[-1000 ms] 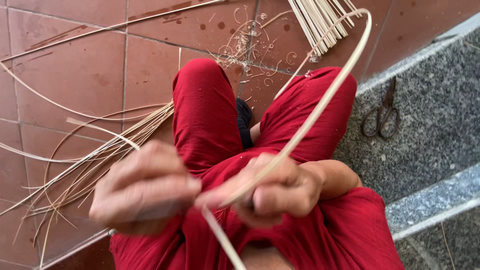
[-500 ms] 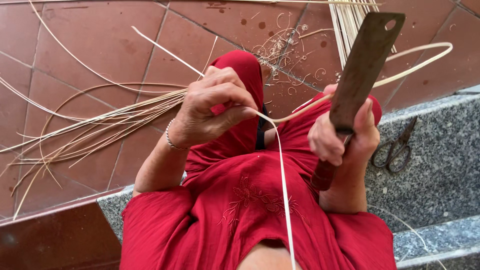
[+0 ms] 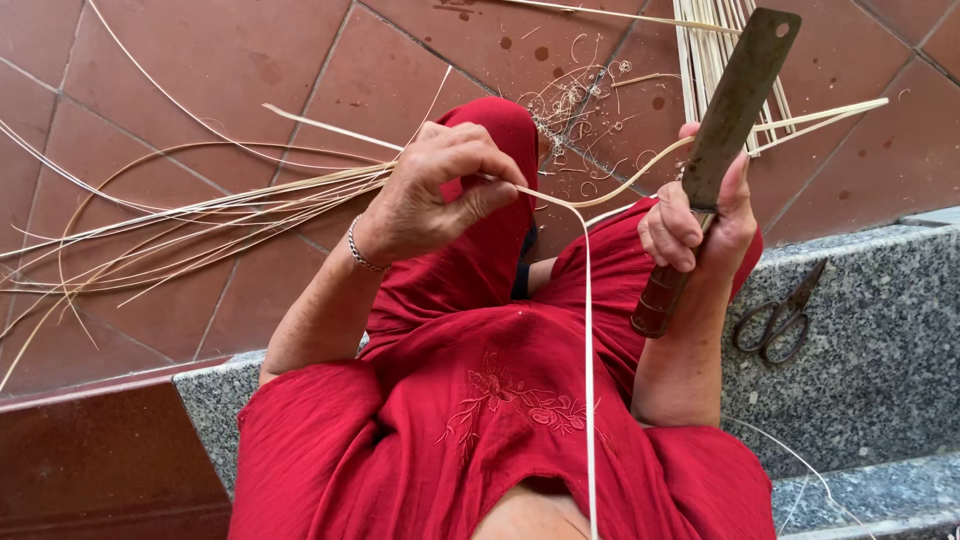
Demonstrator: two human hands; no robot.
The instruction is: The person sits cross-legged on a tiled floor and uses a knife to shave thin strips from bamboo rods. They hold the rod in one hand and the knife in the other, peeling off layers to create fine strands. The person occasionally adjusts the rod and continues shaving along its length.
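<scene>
No bin, basket or tray shows here; the cane lies loose on the floor. The left hand [image 3: 435, 195] has its grip closed, thumb and fingertips pinching a thin pale cane strip [image 3: 588, 340] at its bend above the raised knee. From that pinch one run of the strip drops straight down across the red dress [image 3: 480, 420] to the bottom edge of the view, and another curves up and to the right, past the blade, toward the tiles. The right hand [image 3: 700, 225] has its grip wrapped firmly around the dark handle of a long flat knife [image 3: 735, 100], whose blade stands upright and leans a little to the right.

On the red tile floor [image 3: 150, 90], a sheaf of loose cane strands [image 3: 200, 225] fans out to the left, some curling in wide loops. A bundle of straight canes [image 3: 720, 50] lies at the top edge, with fine curly shavings [image 3: 570, 100] beside it. A pair of scissors [image 3: 780, 315] rests on the grey stone step [image 3: 870, 340], just beside the right forearm and apart from it. The step's edge runs behind the knees; open tile lies beyond the feet.
</scene>
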